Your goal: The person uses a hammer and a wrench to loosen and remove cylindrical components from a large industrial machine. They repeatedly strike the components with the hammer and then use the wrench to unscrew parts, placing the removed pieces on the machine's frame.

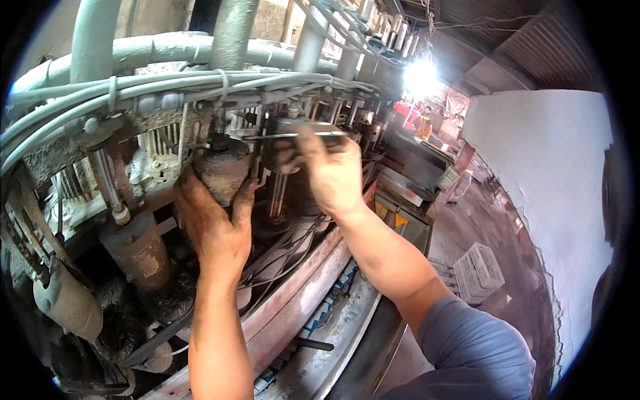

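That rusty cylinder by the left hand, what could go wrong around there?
The slim metal tool in the right hand might slip and knock the left hand close by. That bare left hand, up against the rusty cylinder, could get scraped or pinched. The tool might also snag the pale cables running above it.

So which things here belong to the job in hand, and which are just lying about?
In hand:
- cylinder, left hand around it
- metal tool, in right hand; blurred, type unclear

Apart, seemingly:
- white box, on floor
- lamp, lit
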The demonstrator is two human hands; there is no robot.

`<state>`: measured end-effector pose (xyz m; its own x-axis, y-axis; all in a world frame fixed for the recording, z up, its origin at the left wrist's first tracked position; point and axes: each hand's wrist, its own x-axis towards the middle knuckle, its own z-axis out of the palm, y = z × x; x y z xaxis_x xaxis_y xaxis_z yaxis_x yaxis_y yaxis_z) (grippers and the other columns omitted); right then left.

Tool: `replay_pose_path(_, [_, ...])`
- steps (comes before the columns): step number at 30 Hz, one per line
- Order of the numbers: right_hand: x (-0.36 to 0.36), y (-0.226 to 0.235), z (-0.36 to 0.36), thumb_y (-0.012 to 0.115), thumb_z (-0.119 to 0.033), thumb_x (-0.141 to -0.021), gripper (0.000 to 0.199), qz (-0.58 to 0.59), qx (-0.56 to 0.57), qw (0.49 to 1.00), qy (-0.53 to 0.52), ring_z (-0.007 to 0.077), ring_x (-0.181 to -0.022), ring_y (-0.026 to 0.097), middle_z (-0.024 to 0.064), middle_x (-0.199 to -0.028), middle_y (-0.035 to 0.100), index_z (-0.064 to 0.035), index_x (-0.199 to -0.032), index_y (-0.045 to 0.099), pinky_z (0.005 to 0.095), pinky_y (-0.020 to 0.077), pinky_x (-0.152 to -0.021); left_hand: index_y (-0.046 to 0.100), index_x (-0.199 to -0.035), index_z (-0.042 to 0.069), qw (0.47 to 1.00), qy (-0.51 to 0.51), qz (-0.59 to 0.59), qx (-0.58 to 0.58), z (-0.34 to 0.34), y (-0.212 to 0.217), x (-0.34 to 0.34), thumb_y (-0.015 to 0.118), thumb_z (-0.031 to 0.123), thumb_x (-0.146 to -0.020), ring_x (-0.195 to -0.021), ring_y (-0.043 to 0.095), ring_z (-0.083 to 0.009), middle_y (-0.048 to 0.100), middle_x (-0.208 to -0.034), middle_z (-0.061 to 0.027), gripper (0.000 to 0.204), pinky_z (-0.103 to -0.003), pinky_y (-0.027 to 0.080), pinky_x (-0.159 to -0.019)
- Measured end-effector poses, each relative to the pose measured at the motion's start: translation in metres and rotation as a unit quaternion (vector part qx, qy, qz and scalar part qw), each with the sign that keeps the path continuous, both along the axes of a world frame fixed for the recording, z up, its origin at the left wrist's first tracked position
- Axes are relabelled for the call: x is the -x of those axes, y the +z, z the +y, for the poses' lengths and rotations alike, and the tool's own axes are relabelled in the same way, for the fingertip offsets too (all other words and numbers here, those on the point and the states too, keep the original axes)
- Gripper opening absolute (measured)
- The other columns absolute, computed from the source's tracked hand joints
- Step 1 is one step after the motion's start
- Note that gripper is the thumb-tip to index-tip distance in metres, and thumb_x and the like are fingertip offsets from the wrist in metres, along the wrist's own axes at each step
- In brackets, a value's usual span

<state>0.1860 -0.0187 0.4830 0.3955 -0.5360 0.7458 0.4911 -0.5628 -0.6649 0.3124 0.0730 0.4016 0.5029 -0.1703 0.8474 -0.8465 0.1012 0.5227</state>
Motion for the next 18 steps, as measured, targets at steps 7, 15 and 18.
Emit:
replay_pose_path(7, [-0.009,0.005,-0.002,0.068,-0.013,-0.088,0.017,0.079,0.186,0.976,-0.075,0.0158,-0.078,0.067,0.01,-0.091,0.071,-0.0001,-0.1,0.069,0.0302,0.0529,-0.067,0.033,-0.136,-0.007,1.0,-0.013,-0.013,0.006,-0.004,0.001,0.002,0.072,0.038,-0.083,-0.115,0.041,-0.046,0.042,-0.124,-0.0303,0.08,-0.054,0.033,-0.098])
replay_pose_path(15, [-0.017,0.024,-0.013,0.069,-0.014,-0.085,0.014,0.078,0.332,0.93,-0.135,0.0208,-0.069,0.067,0.01,-0.08,0.069,-0.0029,-0.095,0.069,0.031,0.0531,-0.059,0.031,-0.137,-0.007,1.0,-0.014,-0.02,0.012,-0.003,-0.001,0.0,0.072,0.035,-0.083,-0.115,0.041,-0.0459,0.041,-0.124,-0.0302,0.079,-0.054,0.033,-0.099])
replay_pose_path(18, [-0.02,0.029,-0.006,0.069,-0.017,-0.084,0.019,0.091,0.264,0.953,-0.116,0.026,-0.071,0.068,0.0132,-0.077,0.068,-0.0022,-0.096,0.069,0.034,0.054,-0.06,0.031,-0.137,-0.006,1.0,-0.02,-0.017,0.009,-0.005,-0.003,0.001,0.072,0.035,-0.084,-0.115,0.041,-0.0462,0.041,-0.124,-0.0305,0.079,-0.054,0.033,-0.099])
